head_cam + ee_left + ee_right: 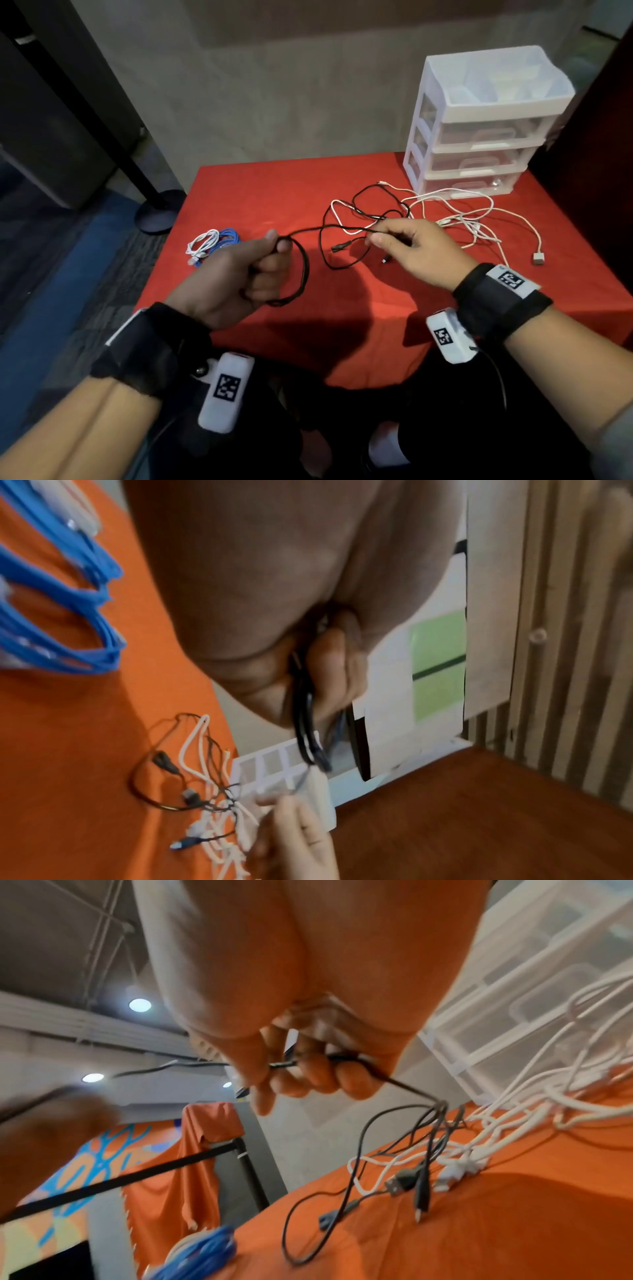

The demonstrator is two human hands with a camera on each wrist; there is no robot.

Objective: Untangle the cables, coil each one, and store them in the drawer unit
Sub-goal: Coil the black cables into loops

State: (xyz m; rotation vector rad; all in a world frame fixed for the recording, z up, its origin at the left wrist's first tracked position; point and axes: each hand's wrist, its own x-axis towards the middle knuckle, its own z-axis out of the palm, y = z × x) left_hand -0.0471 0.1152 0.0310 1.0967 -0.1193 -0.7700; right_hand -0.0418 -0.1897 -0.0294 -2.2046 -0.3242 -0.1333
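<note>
A thin black cable (337,227) runs taut between both hands above the red table (239,185). My left hand (253,267) grips a coil of it (301,274), seen as black loops (304,723) between the fingers in the left wrist view. My right hand (400,240) pinches the same black cable (346,1060) further along. The cable's loose end trails into a tangle of white cables (455,214) and black cables (373,205) on the cloth. The white drawer unit (479,126) stands at the back right, its drawers closed.
A coiled blue cable with a white one (210,244) lies on the table's left side, close to my left hand. A white plug (536,257) lies at the right. A dark stand base (159,212) sits on the floor beyond the left corner.
</note>
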